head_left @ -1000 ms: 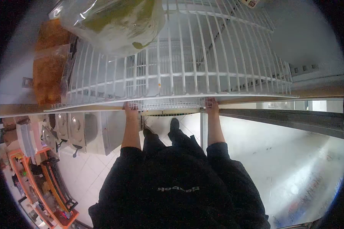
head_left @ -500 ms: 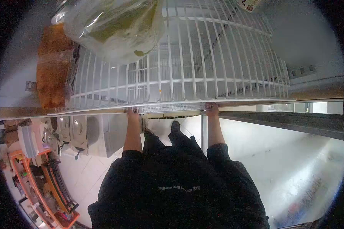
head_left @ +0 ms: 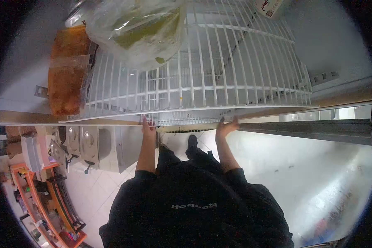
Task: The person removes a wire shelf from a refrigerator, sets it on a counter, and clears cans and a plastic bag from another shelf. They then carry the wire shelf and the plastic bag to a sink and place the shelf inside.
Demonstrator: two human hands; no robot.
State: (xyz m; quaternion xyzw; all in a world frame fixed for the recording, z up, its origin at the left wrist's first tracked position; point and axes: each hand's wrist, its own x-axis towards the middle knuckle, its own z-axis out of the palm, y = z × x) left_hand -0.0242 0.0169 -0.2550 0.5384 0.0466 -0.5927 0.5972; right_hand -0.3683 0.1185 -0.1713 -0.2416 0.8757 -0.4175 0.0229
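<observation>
Two wire shelves sit in a white cabinet, the upper wire shelf (head_left: 206, 87) nearest to me. Under its front edge, my left hand (head_left: 148, 127) has its fingers curled at the left end of the lower wire shelf (head_left: 186, 122). My right hand (head_left: 226, 129) is by that shelf's right end, thumb and fingers apart, with nothing seen between them. The upper shelf partly hides the fingertips of both hands. On the upper shelf lie a clear plastic bag with green contents (head_left: 146, 35) and an orange-brown wrapped package (head_left: 68, 70).
A white labelled container (head_left: 270, 6) stands at the back right. An open door (head_left: 310, 130) stands to my right. Steel lidded containers (head_left: 89, 142) and an orange rack (head_left: 29, 182) with various items are on my left. Tiled floor (head_left: 99, 186) lies below.
My right hand has loosened from the shelf edge, its fingers spreading, and shifted slightly left and down. My left hand has moved slightly right. The camera view has shifted a little.
</observation>
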